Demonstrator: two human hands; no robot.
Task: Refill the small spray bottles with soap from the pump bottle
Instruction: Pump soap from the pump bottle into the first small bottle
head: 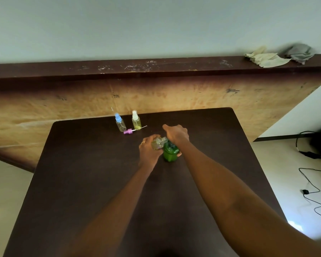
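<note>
**Q:** Head view, reading from the left. What stands left of the green pump bottle (pixel 170 153)?

**A:** Furthest left of it, toward the back of the dark table (pixel 82 182), a blue-capped spray bottle (pixel 120 123) stands upright; its contents are not discernible. Next, still left of the pump bottle, a white-capped spray bottle (pixel 136 121) stands upright with yellowish liquid inside. Just in front of these two, a purple spray cap (pixel 128 131) lies on its side, its dip tube pointing rightward.

**Q:** Hands?

**A:** Left hand (pixel 148 151), just left of the pump bottle, has its fingers wrapped round an uncapped small clear bottle (pixel 159 143), tilted with its mouth at the pump's spout. Right hand (pixel 176 134) sits on top of the pump bottle, curled over the pump head, thumb tip against the bottle's right shoulder. Soap flow: cannot tell.

**Q:** Right of it?

**A:** Well away to the upper right, two crumpled cloths (pixel 267 59) lie on a wooden ledge (pixel 156 68). To the lower right, black cables (pixel 311 182) lie on the floor.
</note>
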